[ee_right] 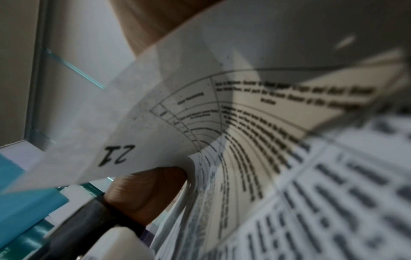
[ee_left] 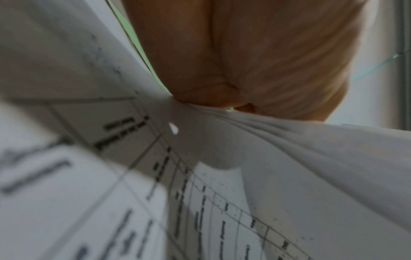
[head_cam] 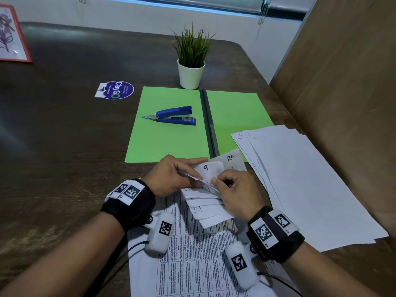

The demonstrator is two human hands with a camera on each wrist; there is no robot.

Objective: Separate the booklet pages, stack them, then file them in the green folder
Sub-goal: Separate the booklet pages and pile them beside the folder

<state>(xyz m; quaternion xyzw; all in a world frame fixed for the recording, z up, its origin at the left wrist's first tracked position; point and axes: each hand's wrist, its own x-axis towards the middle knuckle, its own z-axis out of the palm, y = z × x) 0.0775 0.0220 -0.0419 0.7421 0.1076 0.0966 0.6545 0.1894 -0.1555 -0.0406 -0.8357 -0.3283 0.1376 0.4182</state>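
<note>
The booklet of printed white pages lies at the near table edge, its top corner curled up and fanned. My left hand pinches that corner, where the page numbered 9 shows; the left wrist view has the pages bunched under the fingers. My right hand grips the fanned page corners from the right; its wrist view shows a page numbered 21 and a thumb under it. A pile of loose white sheets lies to the right. The green folder lies open beyond the hands.
A blue stapler rests on the folder's left half. A potted plant stands behind the folder, a round sticker to its left. A brown partition walls the right side. A red-framed picture sits far left.
</note>
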